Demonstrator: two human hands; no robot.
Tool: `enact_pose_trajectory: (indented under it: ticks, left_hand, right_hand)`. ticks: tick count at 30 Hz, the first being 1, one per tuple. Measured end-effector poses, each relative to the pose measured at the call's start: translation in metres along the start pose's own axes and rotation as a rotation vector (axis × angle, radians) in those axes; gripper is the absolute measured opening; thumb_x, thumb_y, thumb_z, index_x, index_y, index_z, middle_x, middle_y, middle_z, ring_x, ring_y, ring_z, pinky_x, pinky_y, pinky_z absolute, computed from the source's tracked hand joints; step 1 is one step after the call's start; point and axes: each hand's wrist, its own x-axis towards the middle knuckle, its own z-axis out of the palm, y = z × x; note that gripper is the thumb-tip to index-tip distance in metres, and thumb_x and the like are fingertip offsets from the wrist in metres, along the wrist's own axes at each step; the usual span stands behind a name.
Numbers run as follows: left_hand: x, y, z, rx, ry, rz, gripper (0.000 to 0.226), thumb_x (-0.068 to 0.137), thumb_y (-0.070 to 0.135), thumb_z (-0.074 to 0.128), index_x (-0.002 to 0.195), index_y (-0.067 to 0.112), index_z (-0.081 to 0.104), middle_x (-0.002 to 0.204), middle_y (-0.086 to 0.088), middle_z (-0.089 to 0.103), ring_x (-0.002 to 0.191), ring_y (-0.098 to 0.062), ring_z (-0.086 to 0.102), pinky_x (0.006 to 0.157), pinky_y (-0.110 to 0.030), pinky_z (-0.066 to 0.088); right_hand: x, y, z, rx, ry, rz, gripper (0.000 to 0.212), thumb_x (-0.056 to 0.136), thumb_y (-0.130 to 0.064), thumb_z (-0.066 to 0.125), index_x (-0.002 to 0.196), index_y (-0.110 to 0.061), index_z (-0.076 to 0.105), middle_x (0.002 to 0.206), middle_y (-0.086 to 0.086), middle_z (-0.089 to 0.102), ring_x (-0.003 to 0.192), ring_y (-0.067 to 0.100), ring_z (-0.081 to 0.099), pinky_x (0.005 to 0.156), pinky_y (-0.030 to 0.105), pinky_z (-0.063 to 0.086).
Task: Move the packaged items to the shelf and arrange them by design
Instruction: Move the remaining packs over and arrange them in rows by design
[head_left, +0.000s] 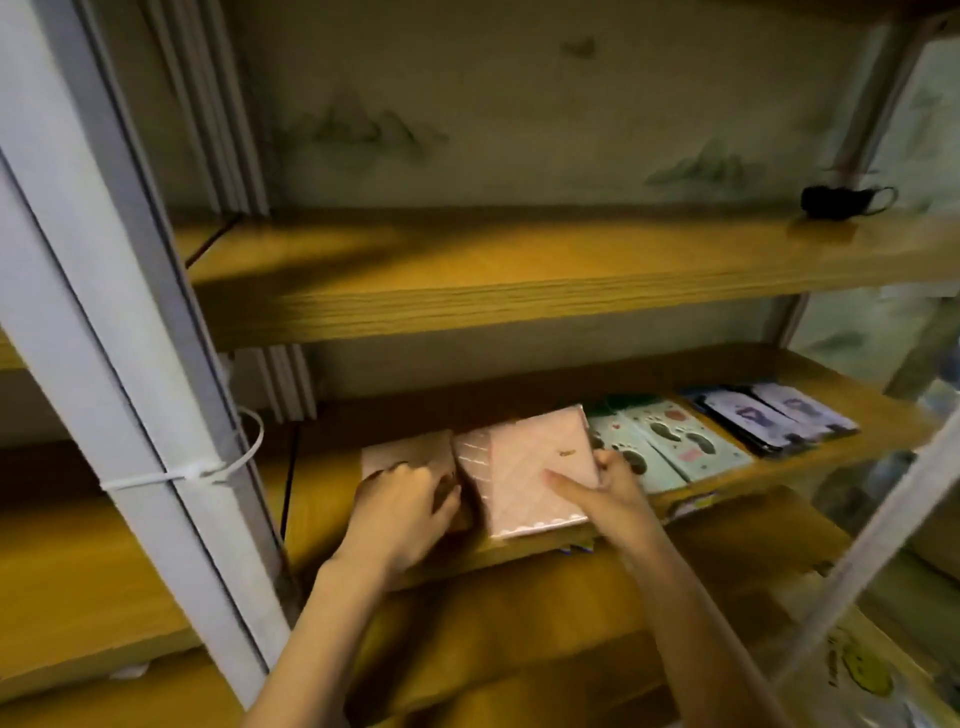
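Progress: three designs on the shelf, pink group in hand

Packets already lie on the middle shelf (322, 499) in groups by look: purple packets (779, 415) at the far right, green paw-print packets (670, 447) beside them, then the pink ones. That much of the sorting looks done.

The right grip (615, 491) clasps the right pink packet (535, 467), thumb on its face and fingers round its right edge, with the packet on or just above the shelf, next to the green group. The left grip (402, 512) is curled over the near edge of the left pink packet (405, 452), which lies flat on the shelf. A striped pink packet (470, 457) shows between the two.

Squaring up the pink group appears to be the step in hand. Yellow packets (857, 670), blurred at lower right, may yet need shelving. The upper shelf (467, 270) carries only a small black object (831, 202).
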Motion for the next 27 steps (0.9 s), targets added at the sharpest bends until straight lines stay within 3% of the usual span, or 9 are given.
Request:
enact_pose_trajectory:
  ticks: [4,8,12,15,20,27]
  left_hand:
    - [0.001,0.004,-0.001,0.01,0.064,-0.148,0.03,0.094,0.042,0.041,0.112,0.024,0.058,0.108,-0.002,0.066,0.095,-0.022,0.062,0.079,-0.036,0.053]
    - [-0.006,0.013,0.004,0.058,0.123,-0.249,0.03,0.094,0.043,0.04,0.112,0.025,0.057,0.107,0.001,0.065,0.093,-0.019,0.063,0.078,-0.035,0.053]
    - [-0.018,0.024,0.01,0.108,0.193,-0.344,0.03,0.093,0.043,0.041,0.114,0.025,0.056,0.11,0.002,0.065,0.096,-0.022,0.062,0.076,-0.034,0.05]
    - [-0.032,0.03,0.014,0.097,0.237,-0.39,0.03,0.093,0.042,0.042,0.114,0.025,0.055,0.109,0.002,0.065,0.095,-0.021,0.062,0.075,-0.034,0.05]
    - [-0.066,0.037,0.007,0.14,0.292,-0.451,0.031,0.095,0.041,0.04,0.115,0.024,0.055,0.11,0.003,0.064,0.096,-0.019,0.062,0.075,-0.03,0.046]
    - [-0.138,0.021,-0.007,0.222,0.298,-0.692,0.029,0.094,0.041,0.039,0.109,0.025,0.058,0.109,0.005,0.065,0.1,-0.02,0.061,0.07,-0.03,0.043]
  right_hand:
    - [0.035,-0.005,0.009,-0.139,-0.073,-0.068,0.046,0.077,-0.021,0.076,0.11,-0.015,0.045,0.115,0.008,0.062,0.103,0.022,0.06,0.089,0.037,0.051]
    - [0.055,-0.002,0.01,-0.564,-0.123,-0.146,0.054,0.083,-0.044,0.065,0.121,-0.011,0.044,0.122,0.009,0.059,0.112,0.026,0.056,0.085,0.034,0.048]
    - [0.056,-0.005,0.004,-0.919,-0.119,-0.358,0.062,0.089,-0.051,0.05,0.137,-0.013,0.036,0.142,0.009,0.039,0.132,0.028,0.035,0.104,0.039,0.034]
    - [0.048,-0.014,0.003,-0.918,-0.212,-0.549,0.052,0.093,-0.044,0.047,0.137,-0.017,0.038,0.141,0.004,0.043,0.131,0.023,0.038,0.106,0.037,0.036]
    - [0.02,-0.033,0.016,-0.92,-0.536,-0.746,0.033,0.094,-0.036,0.049,0.125,-0.025,0.049,0.122,-0.004,0.06,0.109,0.015,0.057,0.088,0.03,0.049]
    - [-0.04,-0.039,0.06,-0.872,-0.85,-0.933,0.032,0.094,-0.039,0.05,0.125,-0.03,0.05,0.109,-0.009,0.062,0.099,0.01,0.058,0.083,0.029,0.051]
